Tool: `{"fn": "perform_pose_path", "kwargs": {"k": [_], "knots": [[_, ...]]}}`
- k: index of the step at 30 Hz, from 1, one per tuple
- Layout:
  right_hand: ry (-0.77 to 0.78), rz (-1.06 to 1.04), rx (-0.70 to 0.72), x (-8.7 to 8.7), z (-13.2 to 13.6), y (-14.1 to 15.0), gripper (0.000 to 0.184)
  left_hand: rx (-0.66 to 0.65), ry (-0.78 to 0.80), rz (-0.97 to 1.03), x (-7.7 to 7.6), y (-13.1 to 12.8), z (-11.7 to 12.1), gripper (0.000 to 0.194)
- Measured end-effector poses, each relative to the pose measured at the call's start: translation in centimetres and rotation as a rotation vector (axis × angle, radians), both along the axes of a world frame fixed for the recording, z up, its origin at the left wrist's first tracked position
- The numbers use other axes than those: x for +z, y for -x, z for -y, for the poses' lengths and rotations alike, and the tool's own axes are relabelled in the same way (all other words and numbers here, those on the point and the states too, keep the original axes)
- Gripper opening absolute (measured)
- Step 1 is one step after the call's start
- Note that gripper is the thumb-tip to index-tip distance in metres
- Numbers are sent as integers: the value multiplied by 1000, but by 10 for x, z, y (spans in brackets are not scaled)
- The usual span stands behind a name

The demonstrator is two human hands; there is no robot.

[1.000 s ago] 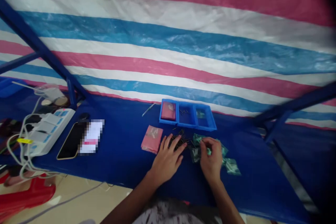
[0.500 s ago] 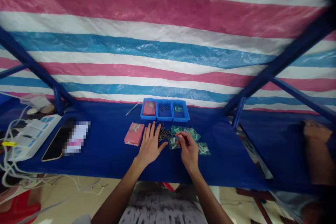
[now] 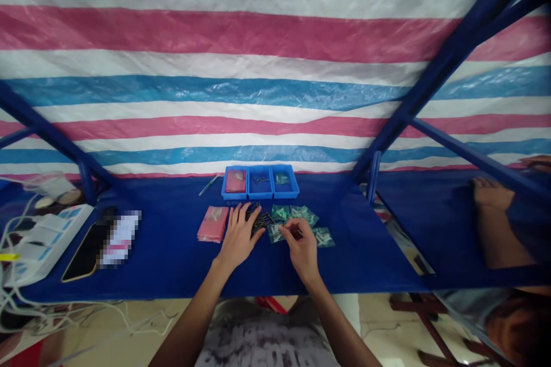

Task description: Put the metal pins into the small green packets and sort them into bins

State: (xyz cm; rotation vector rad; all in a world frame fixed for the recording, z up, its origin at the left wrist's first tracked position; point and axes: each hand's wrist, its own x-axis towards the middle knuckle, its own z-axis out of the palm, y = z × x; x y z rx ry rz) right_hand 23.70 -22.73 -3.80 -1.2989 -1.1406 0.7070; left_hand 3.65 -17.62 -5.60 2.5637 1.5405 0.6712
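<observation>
My left hand [image 3: 237,236] lies palm down with its fingers stretched out at the left edge of a loose pile of dark screws [image 3: 262,221]. To its left is a stack of pink packets [image 3: 213,223], with a small clear bag on top. My right hand [image 3: 302,248] is closed in a pinch just right of the pile; whatever the fingertips hold is too small to make out. Around that hand lie small green-tinted bags of pale plugs: one bag [image 3: 275,234] by the fingertips, another bag [image 3: 305,214] behind and a third bag [image 3: 323,237] to the right.
A blue three-part tray [image 3: 260,196] at the back holds a pink packet, a few screws and a green bag. A pen [image 3: 209,185] lies left of it. Farther left are a phone [image 3: 84,253] and a power strip [image 3: 51,246]. Another person's arm [image 3: 495,218] rests at far right.
My view has turned slightly right and up. My right hand's fingertips have lowered toward the bag beside the pile. My left hand's fingers have bent a little at the screws.
</observation>
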Motion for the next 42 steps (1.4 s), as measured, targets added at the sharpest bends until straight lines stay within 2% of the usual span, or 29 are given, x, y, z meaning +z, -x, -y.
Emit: {"fn": "perform_pose_path", "kwargs": {"k": [4,11,15,19,24,27,32,35,42], "knots": [[-23,83,6,0,-3,0,21,11,-8,17,-1,5,3,57],[115,-220,99,0,-9,8,36,5,13,48,-5,7,7,54],[130,-270,103,-1,-12,11,37,19,13,63,-7,7,7,54],[128,-156,92,-1,-13,10,32,29,14,59,-9,7,7,54],[0,73,8,-3,-15,4,24,30,-1,62,-9,7,7,54],[-2,98,26,-7,-16,3,23,38,-6,63,-10,7,7,54],[136,-167,110,-9,-19,8,38,46,0,67,-12,8,7,54],[190,-263,140,-7,-21,12,41,51,6,69,-12,8,8,54],[242,-220,156,-2,-43,13,57,48,23,65,-11,8,9,54]]}}
